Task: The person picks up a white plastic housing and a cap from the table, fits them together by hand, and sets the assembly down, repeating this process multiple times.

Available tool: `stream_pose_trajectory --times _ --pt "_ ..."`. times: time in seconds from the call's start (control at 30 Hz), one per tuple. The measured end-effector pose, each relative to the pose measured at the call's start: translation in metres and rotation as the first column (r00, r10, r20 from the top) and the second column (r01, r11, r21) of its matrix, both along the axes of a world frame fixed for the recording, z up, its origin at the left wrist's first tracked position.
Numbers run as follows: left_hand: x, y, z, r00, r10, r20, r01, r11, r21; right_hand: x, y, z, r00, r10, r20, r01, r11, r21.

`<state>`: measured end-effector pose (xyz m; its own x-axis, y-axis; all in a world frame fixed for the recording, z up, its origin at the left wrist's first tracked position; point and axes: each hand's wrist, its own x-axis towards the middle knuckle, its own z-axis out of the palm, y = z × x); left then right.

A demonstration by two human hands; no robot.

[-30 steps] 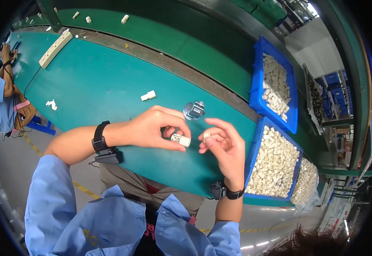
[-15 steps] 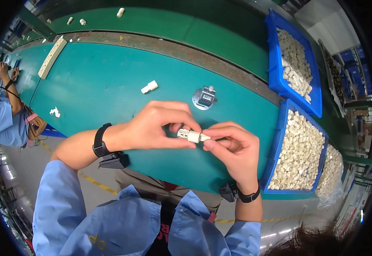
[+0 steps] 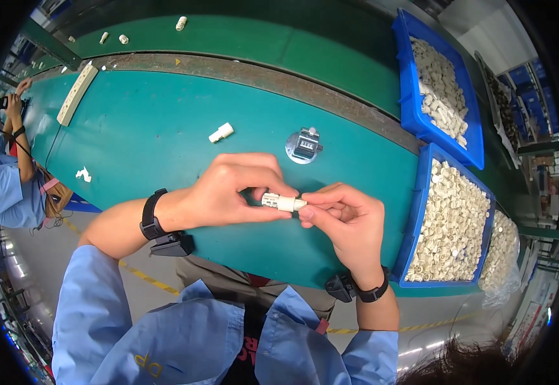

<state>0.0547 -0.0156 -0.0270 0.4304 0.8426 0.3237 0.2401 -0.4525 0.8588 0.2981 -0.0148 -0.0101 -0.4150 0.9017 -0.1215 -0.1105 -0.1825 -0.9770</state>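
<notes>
Above the front part of the green bench, my left hand (image 3: 241, 189) pinches a cream-white plastic cylindrical part (image 3: 280, 202) between thumb and fingers. The part lies sideways, its slotted end toward my left palm. At its narrower right end, my right hand (image 3: 347, 215) is closed, thumb and forefinger gripping the tip. Whether that tip is a separate piece, I cannot tell. A similar white part (image 3: 221, 132) lies on the bench beyond my left hand. Farther right stands a metal tally counter (image 3: 305, 145) on a round base.
Two blue bins, a far one (image 3: 409, 106) and a near one (image 3: 414, 240), hold many white parts at the right. A bag of parts (image 3: 502, 250) sits beside them. A power strip (image 3: 77, 94) and white scraps (image 3: 83, 174) lie left. Another person (image 3: 7, 186) works at far left.
The white part and both hands have shifted slightly left. Less of the part's narrow right end shows between it and my right fingertips. At far left, the other person's arms have moved.
</notes>
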Motion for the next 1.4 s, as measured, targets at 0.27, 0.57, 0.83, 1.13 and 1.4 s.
stream_pose_trajectory --times 0.27,0.57,0.83,1.13,1.4 --pt "0.0 0.003 -0.002 1.0 0.025 0.009 -0.025 1.0 0.001 -0.009 0.002 -0.005 1.0 -0.029 0.001 0.029 0.999 0.037" --pt "0.011 0.002 0.011 1.0 0.005 0.015 -0.005 1.0 0.005 -0.001 0.002 0.003 0.999 0.024 -0.045 -0.024 1.0 0.007" --pt "-0.003 -0.005 0.044 0.995 0.103 0.013 -0.103 0.995 -0.021 0.026 0.029 0.027 0.819 -0.108 -0.564 -0.043 0.968 -0.248" --pt "-0.037 0.013 0.061 0.942 0.193 -0.276 -0.185 0.981 0.054 0.004 0.01 0.027 0.891 -0.166 0.423 -0.122 0.808 0.576" --pt "-0.103 0.017 0.064 0.827 0.318 -0.464 -0.307 0.946 0.101 -0.011 -0.007 0.033 0.711 -0.2 0.674 -0.339 0.742 0.578"
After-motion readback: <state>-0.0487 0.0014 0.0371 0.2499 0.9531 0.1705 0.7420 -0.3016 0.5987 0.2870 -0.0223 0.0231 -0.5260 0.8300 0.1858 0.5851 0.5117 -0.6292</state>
